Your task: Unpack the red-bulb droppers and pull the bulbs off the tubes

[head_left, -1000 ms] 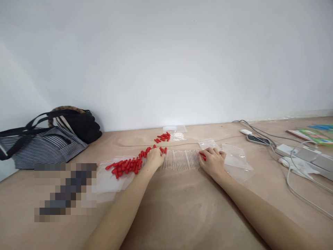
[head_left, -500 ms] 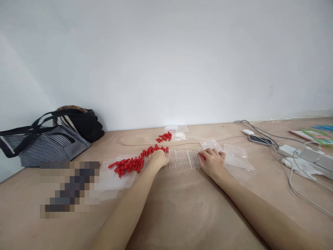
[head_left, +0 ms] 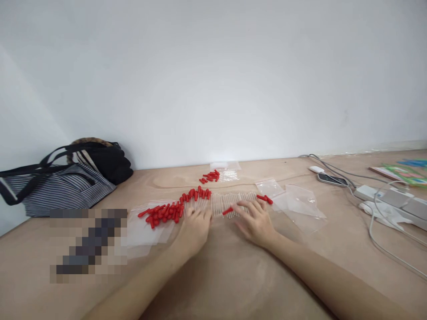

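Observation:
My left hand [head_left: 196,226] rests with curled fingers at the lower ends of the droppers [head_left: 195,194], glass tubes topped with red rubber bulbs. What its fingertips hold is hidden. A single red dropper bulb [head_left: 227,211] sticks out to the left from the fingertips of my right hand [head_left: 254,221], which is slightly blurred. Under and beyond that hand runs a row of uncapped glass tubes [head_left: 218,204]. More loose red bulbs [head_left: 265,199] lie just past its knuckles. Left of my left hand is a heap of red bulbs [head_left: 163,214].
Plastic bags lie at left [head_left: 143,238] and right [head_left: 305,206]. Near the wall are more bulbs [head_left: 210,176] and tubes [head_left: 229,176]. A striped bag [head_left: 70,189] stands far left; a black device [head_left: 332,179], cables and a power strip [head_left: 415,206] are at right.
My left hand has drawn back towards me from the bulb ends to the lower tube ends. My right hand has moved left and nearer, bringing a red bulb and uncovering others.

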Demonstrator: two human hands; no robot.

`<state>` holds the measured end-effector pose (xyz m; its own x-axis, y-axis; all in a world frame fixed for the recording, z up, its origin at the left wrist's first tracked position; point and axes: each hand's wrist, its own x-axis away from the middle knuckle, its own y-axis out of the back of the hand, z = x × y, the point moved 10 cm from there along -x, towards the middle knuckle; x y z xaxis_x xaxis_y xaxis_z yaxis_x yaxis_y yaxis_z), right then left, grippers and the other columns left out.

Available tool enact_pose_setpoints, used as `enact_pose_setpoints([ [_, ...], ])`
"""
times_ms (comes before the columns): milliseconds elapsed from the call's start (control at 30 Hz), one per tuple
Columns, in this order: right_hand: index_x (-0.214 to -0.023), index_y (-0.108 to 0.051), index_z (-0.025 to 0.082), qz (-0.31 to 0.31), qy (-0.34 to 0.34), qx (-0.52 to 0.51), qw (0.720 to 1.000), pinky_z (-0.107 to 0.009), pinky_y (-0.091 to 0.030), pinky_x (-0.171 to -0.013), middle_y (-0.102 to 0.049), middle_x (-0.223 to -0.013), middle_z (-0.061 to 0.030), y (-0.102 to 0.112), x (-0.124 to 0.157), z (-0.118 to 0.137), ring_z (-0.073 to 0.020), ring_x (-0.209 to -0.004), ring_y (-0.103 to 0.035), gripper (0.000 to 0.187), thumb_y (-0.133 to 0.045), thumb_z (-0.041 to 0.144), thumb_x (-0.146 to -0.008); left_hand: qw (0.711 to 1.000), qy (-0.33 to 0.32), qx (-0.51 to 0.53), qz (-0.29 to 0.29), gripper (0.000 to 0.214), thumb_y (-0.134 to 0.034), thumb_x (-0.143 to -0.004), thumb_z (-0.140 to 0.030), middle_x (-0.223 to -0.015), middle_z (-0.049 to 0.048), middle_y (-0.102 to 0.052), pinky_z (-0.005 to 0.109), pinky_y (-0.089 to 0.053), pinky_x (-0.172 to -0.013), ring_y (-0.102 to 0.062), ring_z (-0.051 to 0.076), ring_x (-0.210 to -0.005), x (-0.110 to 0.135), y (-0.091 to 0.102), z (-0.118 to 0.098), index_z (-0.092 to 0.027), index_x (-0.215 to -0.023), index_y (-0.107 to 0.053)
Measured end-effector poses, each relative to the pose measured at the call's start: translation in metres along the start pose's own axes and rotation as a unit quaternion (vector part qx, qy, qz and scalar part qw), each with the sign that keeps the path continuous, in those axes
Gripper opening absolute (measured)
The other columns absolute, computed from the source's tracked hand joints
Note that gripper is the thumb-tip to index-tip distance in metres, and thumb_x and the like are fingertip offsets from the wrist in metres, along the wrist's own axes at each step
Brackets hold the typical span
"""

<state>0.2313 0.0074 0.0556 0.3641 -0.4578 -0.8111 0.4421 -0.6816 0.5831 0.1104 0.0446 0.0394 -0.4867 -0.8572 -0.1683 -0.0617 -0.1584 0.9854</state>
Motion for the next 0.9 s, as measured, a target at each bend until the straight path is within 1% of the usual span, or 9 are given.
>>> enact_pose_setpoints([
  [100, -0.102, -0.060, 0.024, -0.012, 0.067, -0.006, 0.998, -0.035, -0.025, -0.083, -0.063, -0.092, -0.0022, 0.002, 0.000, 0.030, -0.0150, -0.089, -0.051, 0.023, -0.053, 0.026, -0.080, 0.991, -0.097, -0.034, -0.086, 0.026, -0.034, -0.085, -0.010, -0.072, 0.0052, -0.061, 0.034, -0.030, -0.072, -0.053, 0.019, -0.070, 0.026, 0.002, -0.022, -0.016, -0.075, -0.056],
  [267, -0.087, -0.063, 0.023, -0.032, 0.092, 0.016, 0.995, -0.034, -0.026, -0.083, -0.064, -0.072, 0.0021, 0.005, 0.001, 0.041, -0.0102, -0.074, -0.052, 0.012, -0.052, 0.020, -0.082, 0.976, -0.113, -0.049, -0.180, 0.030, -0.030, -0.090, -0.013, -0.069, 0.0029, -0.060, 0.033, -0.027, -0.074, -0.052, 0.016, -0.070, 0.039, 0.010, -0.024, -0.017, -0.080, -0.059],
  [367, -0.085, -0.063, 0.021, -0.038, 0.099, 0.017, 0.994, -0.034, -0.026, -0.083, -0.062, -0.065, 0.0034, 0.009, 0.002, 0.041, -0.0087, -0.068, -0.050, 0.009, -0.054, 0.020, -0.082, 0.971, -0.129, -0.058, -0.193, 0.031, -0.032, -0.091, -0.019, -0.067, 0.0018, -0.060, 0.034, -0.026, -0.075, -0.051, 0.015, -0.070, 0.039, 0.016, -0.028, -0.018, -0.076, -0.059],
  [567, -0.081, -0.063, 0.024, -0.028, 0.138, 0.015, 0.990, -0.036, -0.022, -0.089, -0.059, -0.060, 0.0057, 0.009, 0.007, 0.045, -0.0078, -0.068, -0.052, 0.016, -0.049, 0.017, -0.084, 0.978, -0.120, -0.015, -0.168, 0.029, -0.036, -0.087, -0.016, -0.064, 0.0020, -0.059, 0.033, -0.027, -0.072, -0.050, 0.015, -0.068, 0.038, 0.020, -0.031, -0.018, -0.068, -0.058],
  [633, -0.080, -0.063, 0.026, -0.023, 0.131, 0.017, 0.991, -0.036, -0.020, -0.089, -0.061, -0.062, 0.0056, 0.011, 0.008, 0.034, -0.0078, -0.069, -0.052, 0.019, -0.047, 0.016, -0.085, 0.983, -0.101, 0.007, -0.153, 0.026, -0.038, -0.085, -0.014, -0.065, 0.0029, -0.060, 0.033, -0.028, -0.072, -0.051, 0.016, -0.068, 0.038, 0.019, -0.024, -0.017, -0.068, -0.058],
  [700, -0.079, -0.065, 0.027, -0.011, 0.079, 0.027, 0.996, -0.035, -0.020, -0.088, -0.064, -0.066, 0.0046, 0.013, 0.007, 0.006, -0.0090, -0.072, -0.053, 0.021, -0.047, 0.018, -0.085, 0.989, -0.055, 0.042, -0.127, 0.027, -0.037, -0.084, -0.015, -0.065, 0.0034, -0.061, 0.034, -0.030, -0.071, -0.052, 0.016, -0.067, 0.035, 0.018, -0.006, -0.018, -0.066, -0.058],
  [767, -0.077, -0.067, 0.028, -0.002, -0.045, 0.047, 0.998, -0.036, -0.019, -0.086, -0.065, -0.070, 0.0024, 0.014, 0.007, -0.039, -0.0123, -0.077, -0.053, 0.019, -0.049, 0.027, -0.084, 0.990, 0.012, 0.104, -0.091, 0.030, -0.035, -0.084, -0.018, -0.066, 0.0029, -0.062, 0.032, -0.033, -0.069, -0.054, 0.017, -0.067, 0.032, 0.014, 0.019, -0.018, -0.065, -0.057],
  [833, -0.076, -0.068, 0.028, 0.004, -0.167, 0.067, 0.984, -0.037, -0.019, -0.082, -0.065, -0.072, 0.0001, 0.016, 0.015, -0.082, -0.0145, -0.076, -0.051, 0.020, -0.050, 0.036, -0.082, 0.979, 0.072, 0.183, -0.061, 0.030, -0.034, -0.084, -0.023, -0.067, 0.0017, -0.063, 0.028, -0.036, -0.065, -0.055, 0.016, -0.068, 0.027, 0.009, 0.040, -0.018, -0.066, -0.057],
  [900, -0.077, -0.069, 0.028, 0.037, -0.239, 0.081, 0.967, -0.038, -0.019, -0.078, -0.065, -0.071, -0.0010, 0.008, 0.024, -0.108, -0.0163, -0.075, -0.050, 0.023, -0.050, 0.040, -0.081, 0.964, 0.111, 0.236, -0.047, 0.028, -0.034, -0.083, -0.025, -0.068, 0.0005, -0.062, 0.024, -0.038, -0.061, -0.055, 0.016, -0.067, 0.019, 0.006, 0.053, -0.018, -0.068, -0.057],
])
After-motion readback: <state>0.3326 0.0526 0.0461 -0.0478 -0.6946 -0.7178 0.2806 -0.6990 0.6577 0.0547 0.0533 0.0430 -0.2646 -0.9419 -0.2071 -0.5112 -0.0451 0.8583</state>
